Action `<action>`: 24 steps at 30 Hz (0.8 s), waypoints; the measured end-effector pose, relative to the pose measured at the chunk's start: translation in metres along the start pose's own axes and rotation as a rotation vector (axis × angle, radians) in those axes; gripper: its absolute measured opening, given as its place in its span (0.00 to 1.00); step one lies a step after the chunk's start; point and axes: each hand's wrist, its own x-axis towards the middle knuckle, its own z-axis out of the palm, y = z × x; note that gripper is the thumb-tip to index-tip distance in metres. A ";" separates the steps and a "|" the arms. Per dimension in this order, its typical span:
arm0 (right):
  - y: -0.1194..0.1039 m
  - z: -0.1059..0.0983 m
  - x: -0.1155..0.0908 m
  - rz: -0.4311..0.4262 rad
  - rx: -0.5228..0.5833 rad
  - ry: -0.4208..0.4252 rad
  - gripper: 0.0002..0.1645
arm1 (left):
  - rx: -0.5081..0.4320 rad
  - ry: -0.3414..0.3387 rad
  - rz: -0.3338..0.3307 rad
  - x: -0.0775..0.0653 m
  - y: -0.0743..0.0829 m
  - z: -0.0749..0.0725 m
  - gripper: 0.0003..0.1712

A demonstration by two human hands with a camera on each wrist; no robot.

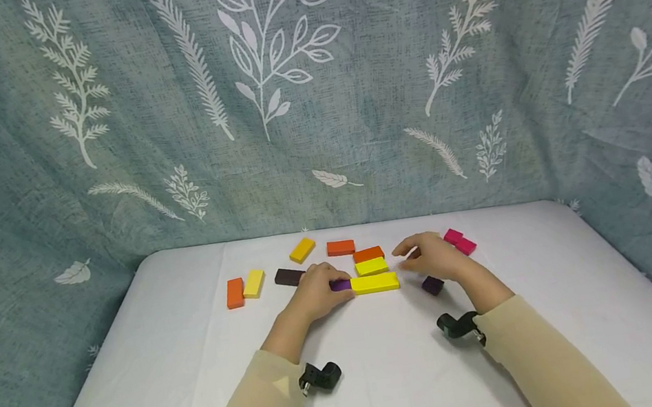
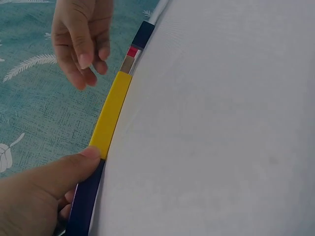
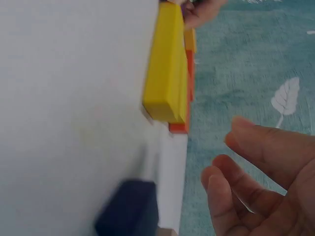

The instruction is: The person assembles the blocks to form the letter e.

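My left hand [image 1: 318,291] holds a purple block [image 1: 340,285], fingers over its far side and thumb at the near side. In the left wrist view the thumb tip lies where the purple block [image 2: 84,204] meets a bright yellow block [image 2: 112,113]. End to end, the two blocks form a straight row on the white table. To the right of the yellow block [image 1: 375,283], my right hand [image 1: 433,256] hovers with fingers loosely bent and nothing between them. A dark block [image 1: 433,285] lies just below that hand, and two pink blocks [image 1: 460,241] lie beyond it.
Behind the row lie another yellow block [image 1: 371,267] and two orange blocks, one [image 1: 368,254] touching it. Farther left are an amber block [image 1: 303,250], a dark brown block [image 1: 289,277], an orange block [image 1: 235,293] and a light yellow block [image 1: 254,284]. A patterned curtain [image 1: 320,162] hangs behind the table.
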 end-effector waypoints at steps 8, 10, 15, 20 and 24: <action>0.022 -0.030 0.003 0.062 -0.021 0.088 0.22 | 0.012 -0.002 0.015 0.000 -0.001 0.001 0.19; 0.031 -0.033 0.005 0.086 -0.016 0.104 0.23 | 0.015 -0.007 0.014 0.000 0.000 0.000 0.19; 0.051 -0.033 0.012 0.114 -0.026 0.139 0.25 | 0.015 -0.014 0.002 0.000 0.001 -0.001 0.19; 0.061 -0.029 0.018 0.104 -0.059 0.145 0.28 | 0.016 -0.014 -0.003 0.001 0.000 -0.001 0.19; 0.063 -0.027 0.021 0.123 -0.074 0.137 0.29 | 0.021 -0.016 0.001 0.002 -0.001 -0.002 0.19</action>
